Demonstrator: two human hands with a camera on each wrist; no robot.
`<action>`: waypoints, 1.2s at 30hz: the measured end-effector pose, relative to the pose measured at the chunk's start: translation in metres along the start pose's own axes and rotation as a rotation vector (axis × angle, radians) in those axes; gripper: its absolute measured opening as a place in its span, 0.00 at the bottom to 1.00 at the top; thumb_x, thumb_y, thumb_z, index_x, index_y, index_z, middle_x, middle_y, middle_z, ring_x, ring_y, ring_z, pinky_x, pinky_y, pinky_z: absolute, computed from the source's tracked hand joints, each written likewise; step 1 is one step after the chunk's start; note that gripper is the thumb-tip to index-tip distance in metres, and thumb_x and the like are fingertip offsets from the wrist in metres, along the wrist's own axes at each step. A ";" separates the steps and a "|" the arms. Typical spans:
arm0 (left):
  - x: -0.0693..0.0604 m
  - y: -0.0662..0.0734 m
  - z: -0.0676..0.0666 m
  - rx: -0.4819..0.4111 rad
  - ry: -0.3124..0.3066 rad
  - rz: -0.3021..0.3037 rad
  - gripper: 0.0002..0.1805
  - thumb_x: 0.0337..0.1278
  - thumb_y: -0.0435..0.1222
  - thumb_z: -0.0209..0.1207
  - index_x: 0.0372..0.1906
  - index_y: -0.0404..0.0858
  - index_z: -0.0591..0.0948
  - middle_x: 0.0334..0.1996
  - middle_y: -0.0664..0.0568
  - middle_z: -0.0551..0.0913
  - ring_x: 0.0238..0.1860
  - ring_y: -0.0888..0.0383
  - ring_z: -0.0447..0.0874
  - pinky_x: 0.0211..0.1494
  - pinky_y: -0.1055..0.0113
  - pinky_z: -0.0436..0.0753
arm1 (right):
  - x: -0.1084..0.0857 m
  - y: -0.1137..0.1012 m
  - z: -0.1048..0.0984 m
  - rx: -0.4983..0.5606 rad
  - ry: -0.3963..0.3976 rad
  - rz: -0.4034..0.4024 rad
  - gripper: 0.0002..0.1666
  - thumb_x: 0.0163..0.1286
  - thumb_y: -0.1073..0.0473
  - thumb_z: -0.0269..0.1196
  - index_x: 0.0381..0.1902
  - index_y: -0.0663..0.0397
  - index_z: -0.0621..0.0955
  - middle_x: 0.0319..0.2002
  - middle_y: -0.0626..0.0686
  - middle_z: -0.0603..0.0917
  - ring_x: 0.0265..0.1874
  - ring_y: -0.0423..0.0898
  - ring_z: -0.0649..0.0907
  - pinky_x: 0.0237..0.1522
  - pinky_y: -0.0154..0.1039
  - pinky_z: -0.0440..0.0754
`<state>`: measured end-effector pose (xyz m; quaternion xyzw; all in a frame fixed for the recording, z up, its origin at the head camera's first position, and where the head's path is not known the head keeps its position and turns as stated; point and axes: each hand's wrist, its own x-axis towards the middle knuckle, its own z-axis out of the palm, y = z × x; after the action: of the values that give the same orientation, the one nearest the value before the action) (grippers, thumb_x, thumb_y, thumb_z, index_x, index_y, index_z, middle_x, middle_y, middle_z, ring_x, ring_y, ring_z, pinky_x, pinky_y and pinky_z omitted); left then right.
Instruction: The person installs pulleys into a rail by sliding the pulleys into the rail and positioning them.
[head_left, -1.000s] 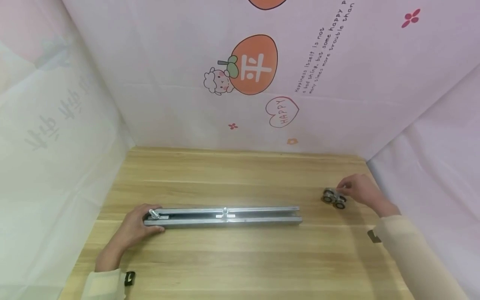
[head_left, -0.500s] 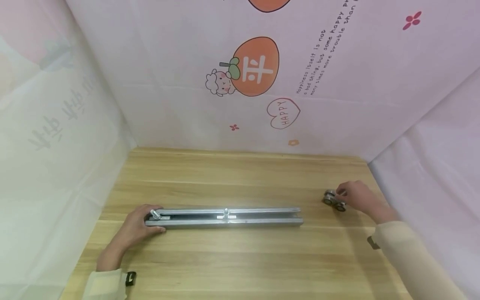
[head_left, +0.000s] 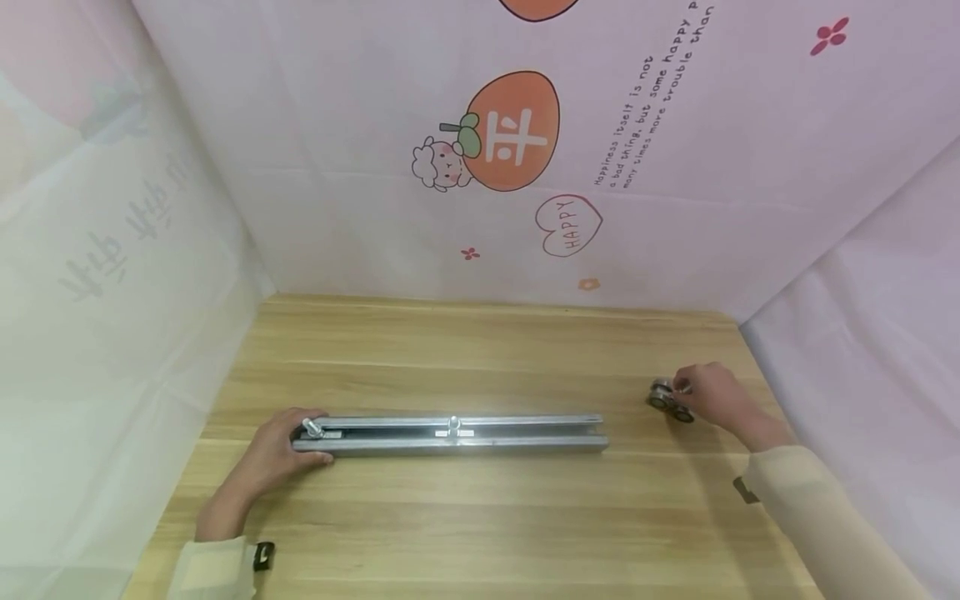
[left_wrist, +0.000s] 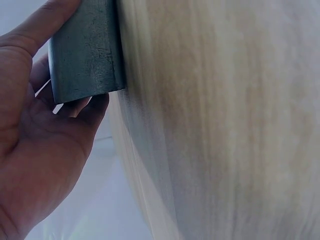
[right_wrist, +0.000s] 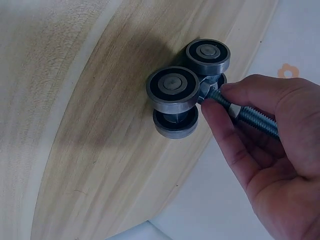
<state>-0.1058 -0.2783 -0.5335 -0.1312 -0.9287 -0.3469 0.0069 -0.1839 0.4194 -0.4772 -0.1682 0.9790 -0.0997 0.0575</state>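
A slotted metal rail [head_left: 525,446] lies lengthwise on the wooden table. Its left end is gripped by my left hand [head_left: 273,450], thumb on the near side and fingers on the far side. Two bolts stand up out of the slot: one bolt [head_left: 312,428] leans beside my left fingers, another bolt [head_left: 453,426] sits near the rail's middle. Off the rail's right end, my right hand [head_left: 716,398] pinches the threaded stem of a roller trolley [right_wrist: 172,87]. The trolley's bearing wheels show in the right wrist view; whether they touch the table I cannot tell.
The wooden table [head_left: 450,517] is bounded by a printed cloth wall [head_left: 360,233] at the back and cloth walls at left and right. A gap of bare wood separates the rail's right end from the trolley.
My right hand and the trolley have shifted and turned slightly, with the fingers now covering more of the stem. The left hand keeps its grip on the rail.
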 end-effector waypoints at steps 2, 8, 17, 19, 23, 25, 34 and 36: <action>0.000 0.001 0.000 -0.003 0.004 0.000 0.40 0.37 0.41 0.85 0.60 0.32 0.84 0.53 0.35 0.87 0.55 0.33 0.84 0.62 0.34 0.79 | 0.000 0.000 0.000 0.006 0.005 -0.006 0.04 0.63 0.67 0.74 0.33 0.63 0.87 0.33 0.64 0.90 0.31 0.58 0.90 0.35 0.54 0.90; -0.001 0.002 0.000 -0.003 0.003 0.000 0.39 0.37 0.40 0.85 0.60 0.33 0.84 0.54 0.36 0.87 0.55 0.34 0.84 0.62 0.34 0.79 | -0.001 0.001 0.002 0.019 0.021 -0.018 0.03 0.62 0.70 0.73 0.34 0.65 0.88 0.33 0.64 0.90 0.33 0.60 0.90 0.35 0.53 0.91; 0.001 0.000 0.001 -0.002 -0.001 -0.005 0.39 0.38 0.40 0.85 0.60 0.32 0.84 0.54 0.35 0.87 0.55 0.33 0.84 0.63 0.34 0.79 | -0.005 -0.009 0.000 0.019 -0.008 -0.039 0.06 0.60 0.71 0.73 0.36 0.65 0.88 0.35 0.61 0.91 0.35 0.58 0.90 0.37 0.53 0.91; 0.001 0.000 0.001 -0.004 -0.001 -0.009 0.39 0.37 0.40 0.85 0.60 0.32 0.84 0.54 0.35 0.87 0.55 0.33 0.84 0.63 0.33 0.79 | -0.006 -0.013 0.000 0.026 -0.016 -0.052 0.06 0.60 0.71 0.74 0.36 0.64 0.88 0.35 0.60 0.91 0.34 0.57 0.90 0.37 0.52 0.91; 0.000 0.000 0.002 -0.017 -0.005 -0.015 0.40 0.36 0.40 0.85 0.60 0.32 0.84 0.54 0.35 0.87 0.55 0.33 0.84 0.63 0.32 0.78 | -0.010 -0.022 0.003 0.027 -0.006 -0.078 0.07 0.59 0.72 0.75 0.35 0.63 0.88 0.34 0.58 0.91 0.33 0.55 0.90 0.37 0.50 0.91; 0.000 0.000 0.002 -0.021 -0.008 -0.019 0.40 0.36 0.41 0.86 0.60 0.32 0.84 0.54 0.35 0.87 0.55 0.33 0.84 0.63 0.32 0.78 | -0.012 -0.027 0.004 0.027 0.014 -0.091 0.08 0.57 0.72 0.75 0.34 0.61 0.88 0.33 0.57 0.91 0.32 0.53 0.90 0.36 0.49 0.91; 0.000 0.000 0.001 -0.010 -0.008 -0.023 0.40 0.37 0.40 0.85 0.60 0.32 0.84 0.54 0.35 0.86 0.56 0.33 0.83 0.63 0.33 0.78 | -0.018 -0.049 0.009 0.011 0.106 -0.200 0.11 0.53 0.74 0.75 0.30 0.56 0.88 0.30 0.50 0.90 0.30 0.47 0.89 0.34 0.46 0.91; 0.000 0.000 0.000 -0.007 -0.009 -0.022 0.40 0.36 0.40 0.85 0.60 0.32 0.84 0.54 0.34 0.86 0.56 0.33 0.83 0.63 0.33 0.78 | -0.019 -0.054 0.009 0.006 0.109 -0.211 0.11 0.53 0.75 0.75 0.30 0.56 0.88 0.30 0.50 0.90 0.30 0.47 0.89 0.34 0.46 0.91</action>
<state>-0.1061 -0.2778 -0.5337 -0.1226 -0.9289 -0.3495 -0.0017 -0.1476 0.3741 -0.4733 -0.2645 0.9572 -0.1173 -0.0061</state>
